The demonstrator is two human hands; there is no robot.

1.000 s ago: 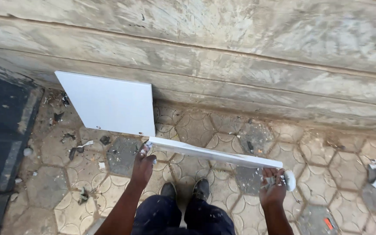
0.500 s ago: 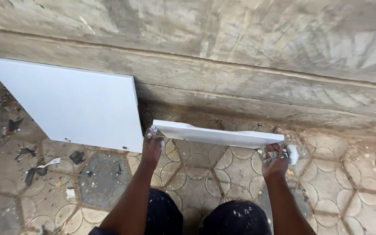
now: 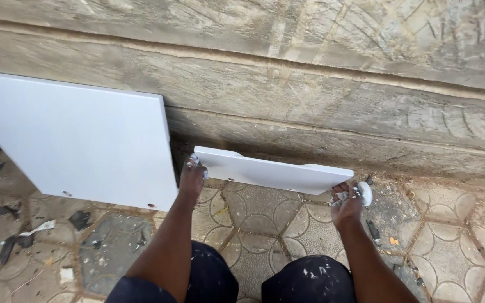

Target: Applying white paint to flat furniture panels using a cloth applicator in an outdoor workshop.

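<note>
Both hands, left hand [image 3: 193,178] and right hand [image 3: 348,201], grip the white panel's [image 3: 273,171] ends, now raised off the floor [image 3: 444,235] toward the wall [image 3: 321,95].

The white board [image 3: 273,171] is flat, thin and smooth, with straight edges. It is up off the floor, lying almost level and tipped a little, near the bottom of the wall. The left hand [image 3: 193,178] grips its left end and the right hand [image 3: 346,201] grips its right end. Its top face looks clean and plain.
</note>
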